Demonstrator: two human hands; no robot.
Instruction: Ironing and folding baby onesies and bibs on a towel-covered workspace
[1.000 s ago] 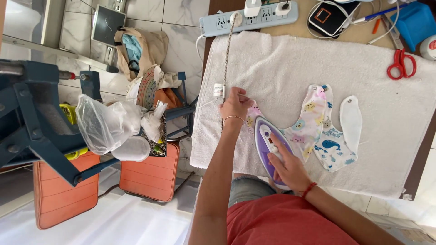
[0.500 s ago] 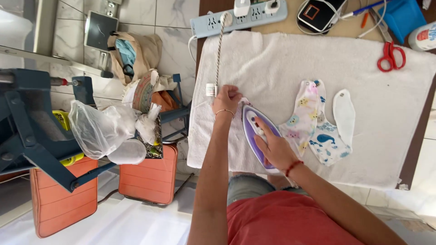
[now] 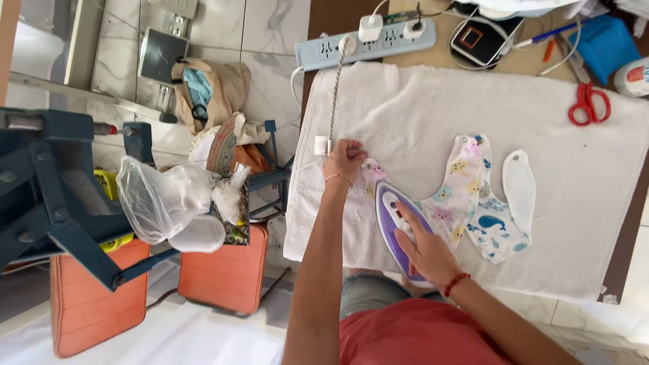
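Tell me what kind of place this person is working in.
Probably a home sewing or craft corner. A white towel covers the table as an ironing pad; the right hand rests on a purple iron beside printed fabric pieces. Red scissors and a power strip lie nearby.

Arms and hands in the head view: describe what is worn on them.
Both arms are bare, with no sleeves reaching the forearms. The left hand has a thin, pale bracelet at the wrist. The right hand has a red cord bracelet at the wrist. No gloves; whether there are rings cannot be told.
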